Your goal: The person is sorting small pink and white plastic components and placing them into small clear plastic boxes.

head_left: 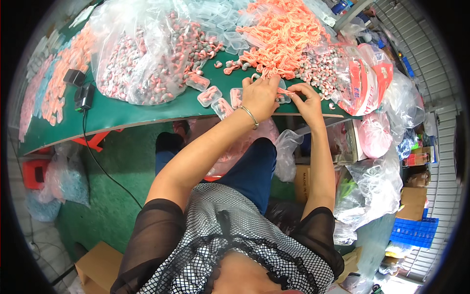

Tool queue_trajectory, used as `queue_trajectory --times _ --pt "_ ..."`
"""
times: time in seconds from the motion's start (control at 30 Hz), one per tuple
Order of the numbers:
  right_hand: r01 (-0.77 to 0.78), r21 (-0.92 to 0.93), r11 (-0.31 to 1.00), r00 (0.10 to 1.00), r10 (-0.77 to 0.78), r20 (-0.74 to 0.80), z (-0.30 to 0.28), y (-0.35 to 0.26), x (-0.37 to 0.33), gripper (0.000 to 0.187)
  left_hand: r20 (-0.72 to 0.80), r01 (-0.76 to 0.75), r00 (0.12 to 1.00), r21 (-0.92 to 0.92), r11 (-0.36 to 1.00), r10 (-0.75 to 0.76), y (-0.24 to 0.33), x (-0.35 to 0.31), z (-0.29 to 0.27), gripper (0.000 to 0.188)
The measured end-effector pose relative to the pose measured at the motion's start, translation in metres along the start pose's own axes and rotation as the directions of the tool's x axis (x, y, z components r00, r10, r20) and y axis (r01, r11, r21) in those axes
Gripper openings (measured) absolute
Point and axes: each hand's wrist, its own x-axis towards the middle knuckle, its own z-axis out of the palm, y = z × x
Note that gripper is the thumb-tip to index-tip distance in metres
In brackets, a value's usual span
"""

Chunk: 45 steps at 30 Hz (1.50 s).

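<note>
My left hand (261, 98), a bracelet at its wrist, is over the table's near edge with its fingers bent in, touching the front of a heap of orange cord bundles (284, 36). What its fingertips hold is hidden. Beside it, my right hand (308, 104) pinches the end of a pinkish-orange cord bundle (284, 91) above a clear plastic case (282, 99), partly covered by the hands. Left of my hands lie several small clear cases, such as one holding pink pieces (209, 96). Small pink-and-grey curved pieces (316, 68) are piled right of the cords.
A large clear bag (142, 63) of pink-and-grey pieces stands on the green table (147, 111). Empty clear cases (223, 24) are heaped behind. Black boxes (84, 97) with a cable sit at left, near rows of orange cords (58, 93). A red-and-white bag (364, 81) bounds the right.
</note>
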Motion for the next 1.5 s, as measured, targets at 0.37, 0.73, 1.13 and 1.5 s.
queue_trajectory --times 0.37,0.73,1.13,1.5 --pt "0.354 -0.358 0.864 0.924 -0.263 0.279 -0.004 -0.01 0.01 0.014 -0.039 -0.132 0.99 0.067 0.989 0.135 -0.008 -0.006 0.004 0.028" --pt "0.003 -0.313 0.95 0.986 0.049 0.16 0.008 0.009 0.03 0.024 -0.109 -0.146 0.983 0.021 0.989 0.148 -0.007 -0.006 0.005 0.024" --pt "0.219 -0.234 0.947 0.966 -0.243 -0.082 0.01 -0.009 -0.002 0.015 -0.009 -0.038 0.999 0.126 0.991 0.04 -0.003 -0.009 -0.004 0.03" --pt "0.229 -0.281 0.932 0.958 -0.267 -0.103 0.012 -0.017 -0.028 0.019 -0.116 -0.045 0.991 0.153 0.987 0.063 0.001 -0.013 -0.004 0.025"
